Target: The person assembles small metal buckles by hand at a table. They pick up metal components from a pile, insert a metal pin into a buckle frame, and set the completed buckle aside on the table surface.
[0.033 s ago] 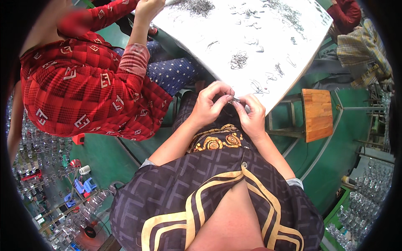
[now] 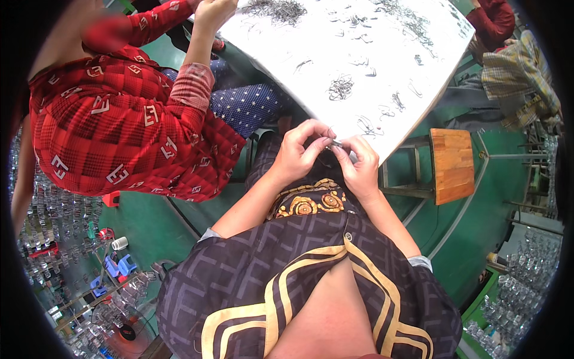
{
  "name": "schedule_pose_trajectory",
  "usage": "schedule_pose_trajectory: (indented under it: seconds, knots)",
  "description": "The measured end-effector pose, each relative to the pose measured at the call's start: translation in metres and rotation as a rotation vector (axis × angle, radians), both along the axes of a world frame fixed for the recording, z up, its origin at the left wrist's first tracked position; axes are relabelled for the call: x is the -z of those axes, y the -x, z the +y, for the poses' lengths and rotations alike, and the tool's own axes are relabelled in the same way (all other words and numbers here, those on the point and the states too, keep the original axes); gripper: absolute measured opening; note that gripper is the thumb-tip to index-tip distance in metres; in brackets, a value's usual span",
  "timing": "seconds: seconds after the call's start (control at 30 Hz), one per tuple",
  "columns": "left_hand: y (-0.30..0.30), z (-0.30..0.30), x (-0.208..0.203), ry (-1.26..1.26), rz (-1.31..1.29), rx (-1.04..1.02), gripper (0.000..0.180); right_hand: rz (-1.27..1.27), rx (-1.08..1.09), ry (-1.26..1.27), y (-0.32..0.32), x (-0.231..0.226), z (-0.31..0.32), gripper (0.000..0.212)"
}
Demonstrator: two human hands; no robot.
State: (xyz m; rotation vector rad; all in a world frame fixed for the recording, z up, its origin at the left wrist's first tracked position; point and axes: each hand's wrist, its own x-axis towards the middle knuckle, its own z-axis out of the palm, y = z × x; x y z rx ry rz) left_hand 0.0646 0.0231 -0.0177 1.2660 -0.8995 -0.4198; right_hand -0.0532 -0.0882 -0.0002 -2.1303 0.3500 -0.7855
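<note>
In front of my lap, at the near corner of a white table (image 2: 323,66), both hands meet fingertip to fingertip. My left hand (image 2: 298,151) is closed in a pinch, thumb against forefinger. My right hand (image 2: 362,166) pinches from the other side. Between them is a small dark, thin metal-looking piece (image 2: 336,144); the fingers cover most of it, so its exact kind cannot be made out. Just beyond, on the tabletop, lie loose thin dark pieces (image 2: 366,125) and a small tangled heap (image 2: 341,87) of similar ones.
To my left sits a person in a red checked top (image 2: 119,128), hands over the table edge. A wooden stool (image 2: 452,166) stands at right, near a draped checked cloth (image 2: 520,78). Larger dark heaps (image 2: 278,11) lie farther up the table. Shiny hanging pieces (image 2: 523,287) line both sides.
</note>
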Motion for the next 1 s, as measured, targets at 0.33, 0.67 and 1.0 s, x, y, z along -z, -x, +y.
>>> schedule_pose_trajectory:
  seconds: [0.33,0.67,1.0]
  knots:
    - [0.015,0.005,0.0,-0.037,-0.023,-0.07,0.007,0.143,0.33,0.117,-0.046,0.007,-0.107,0.031]
    - [0.023,0.014,0.01,0.028,-0.177,-0.12,0.01,0.365,0.609,0.359,-0.117,0.047,-0.18,0.049]
    - [0.023,0.02,0.012,-0.015,-0.161,-0.152,0.008,0.145,0.081,-0.11,-0.093,0.007,-0.124,0.029]
